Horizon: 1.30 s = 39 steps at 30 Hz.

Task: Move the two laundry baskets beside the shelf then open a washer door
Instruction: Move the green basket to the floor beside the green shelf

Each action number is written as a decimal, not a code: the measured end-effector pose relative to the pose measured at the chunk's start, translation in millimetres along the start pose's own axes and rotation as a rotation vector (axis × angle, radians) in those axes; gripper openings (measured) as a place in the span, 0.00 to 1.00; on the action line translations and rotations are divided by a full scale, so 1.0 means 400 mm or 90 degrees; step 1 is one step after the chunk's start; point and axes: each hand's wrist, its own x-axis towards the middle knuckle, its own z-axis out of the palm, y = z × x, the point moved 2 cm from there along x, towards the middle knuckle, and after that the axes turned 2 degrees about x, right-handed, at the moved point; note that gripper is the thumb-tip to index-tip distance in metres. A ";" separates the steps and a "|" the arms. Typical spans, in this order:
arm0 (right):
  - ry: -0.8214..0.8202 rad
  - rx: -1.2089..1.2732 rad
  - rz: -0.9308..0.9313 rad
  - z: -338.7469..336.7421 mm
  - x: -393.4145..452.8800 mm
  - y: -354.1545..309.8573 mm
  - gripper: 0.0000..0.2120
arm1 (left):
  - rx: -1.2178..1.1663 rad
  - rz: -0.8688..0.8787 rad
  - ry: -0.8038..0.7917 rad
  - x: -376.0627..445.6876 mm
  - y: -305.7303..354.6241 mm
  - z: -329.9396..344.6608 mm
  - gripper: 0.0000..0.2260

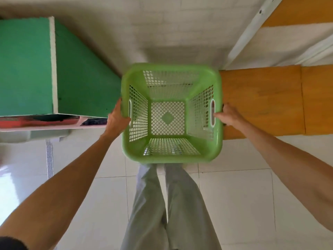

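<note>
A light green plastic laundry basket (pixel 171 69) with lattice walls is in front of me, seen from above and empty. My left hand (pixel 117 118) grips its left rim at the handle slot. My right hand (pixel 228 115) grips the right rim, fingers through the other handle slot. The basket sits between a green shelf unit (pixel 27 69) on the left and a wooden door (pixel 261 100) on the right. No second basket and no washer are in view.
White wall tiles rise behind the basket. The floor (pixel 234 195) is pale glossy tile. My legs in grey trousers (pixel 171 204) stand just below the basket. Dark and red items lie inside the shelf (pixel 54 120).
</note>
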 end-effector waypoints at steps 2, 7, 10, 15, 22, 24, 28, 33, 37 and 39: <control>0.002 -0.013 -0.003 0.037 0.066 -0.005 0.15 | 0.006 -0.014 0.002 0.066 -0.041 0.040 0.37; 0.038 -0.061 0.003 0.111 0.203 -0.006 0.10 | 0.038 -0.028 -0.002 0.185 -0.132 0.122 0.40; 0.051 -0.072 0.007 0.137 0.256 -0.022 0.11 | 0.030 -0.028 0.002 0.240 -0.179 0.149 0.40; 0.076 -0.088 0.023 0.147 0.321 -0.067 0.15 | 0.030 -0.039 0.025 0.318 -0.206 0.161 0.40; 0.105 -0.115 0.049 0.135 0.348 -0.092 0.17 | 0.040 -0.071 0.008 0.366 -0.202 0.160 0.43; 0.107 -0.123 0.048 0.137 0.345 -0.091 0.19 | 0.039 -0.076 -0.008 0.362 -0.203 0.156 0.43; 0.100 -0.122 0.032 0.136 0.340 -0.095 0.21 | 0.049 -0.071 -0.049 0.361 -0.195 0.147 0.44; 0.087 -0.110 -0.029 0.111 0.259 -0.117 0.28 | 0.061 -0.034 -0.098 0.297 -0.139 0.095 0.44; 0.068 -0.101 -0.055 0.045 0.079 -0.176 0.27 | 0.106 -0.012 -0.106 0.144 -0.006 -0.026 0.42; 0.058 -0.081 -0.083 0.012 -0.028 -0.207 0.28 | 0.106 0.012 -0.115 0.048 0.057 -0.095 0.44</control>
